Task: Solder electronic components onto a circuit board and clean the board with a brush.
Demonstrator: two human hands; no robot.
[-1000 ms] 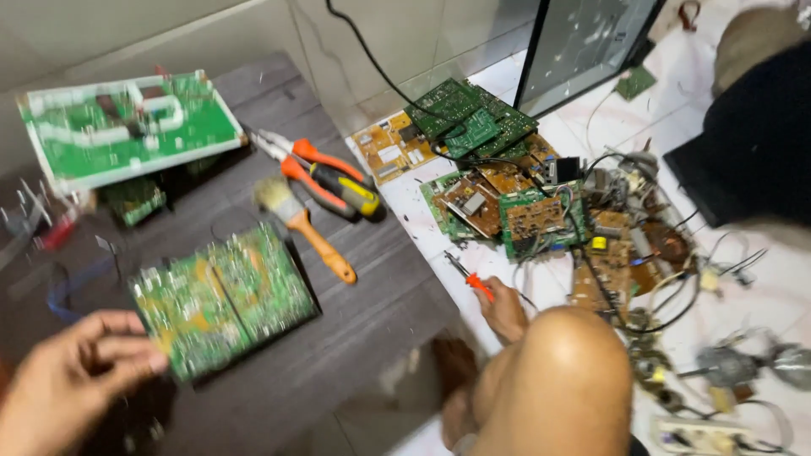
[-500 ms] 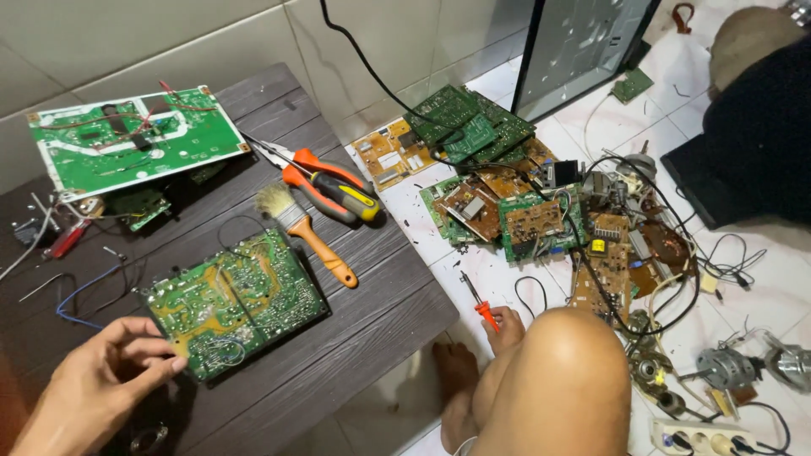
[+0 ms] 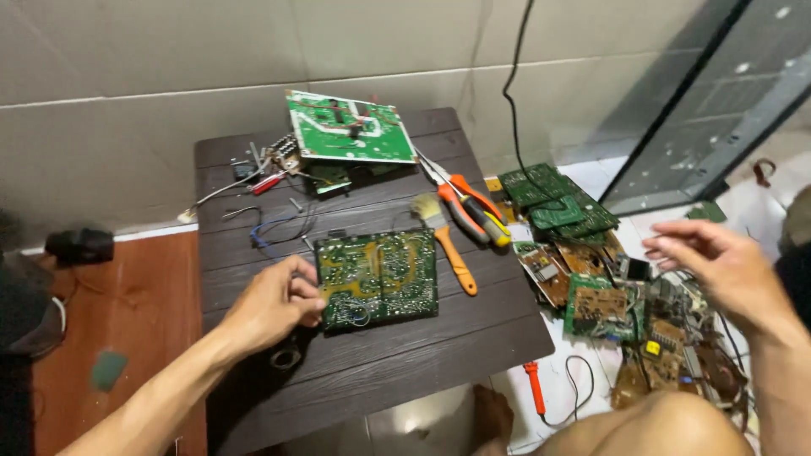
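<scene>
We find our left hand (image 3: 274,302), left of centre in the frame, pinching the left edge of the green rectangular circuit board (image 3: 378,278) lying solder-side up at the centre of the dark wooden table (image 3: 405,359). We judge positioning is in hand; next calls for a steadying grip. Its long axis runs left-right. Our right hand (image 3: 718,262), far right, hovers loosely open, empty.

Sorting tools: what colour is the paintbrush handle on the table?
Orange, on the paintbrush; seen in the head view.
</scene>
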